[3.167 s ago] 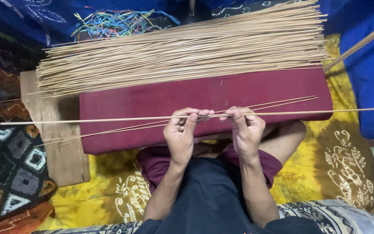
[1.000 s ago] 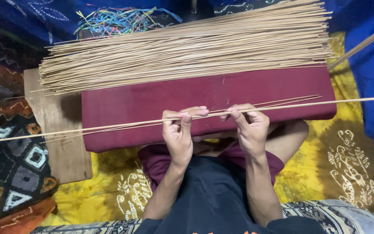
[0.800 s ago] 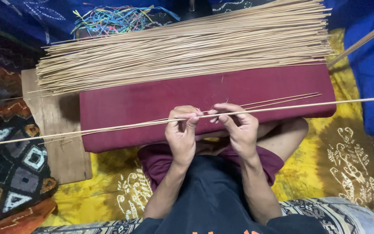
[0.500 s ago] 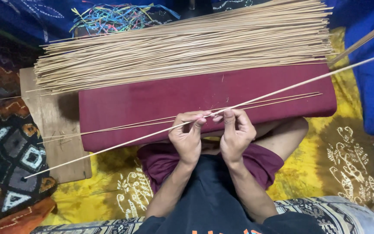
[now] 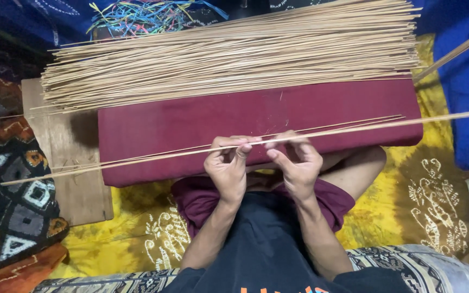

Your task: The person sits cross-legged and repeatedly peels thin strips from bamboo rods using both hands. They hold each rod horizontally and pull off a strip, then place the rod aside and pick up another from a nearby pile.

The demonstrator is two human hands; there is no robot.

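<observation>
Both forearms are stretched forward from the bottom of the view, bare from the elbow down, and are drawn in towards each other so that the hands meet near the middle. The left hand [image 5: 228, 165] is held with its back upward, the fingers curled over and the thumb pressed against the forefinger in a pinch. The right hand [image 5: 295, 163] is set just beside it, its fingers bent likewise and its thumb pointed towards the left hand. The wrists are kept straight and level, close together but apart.
</observation>
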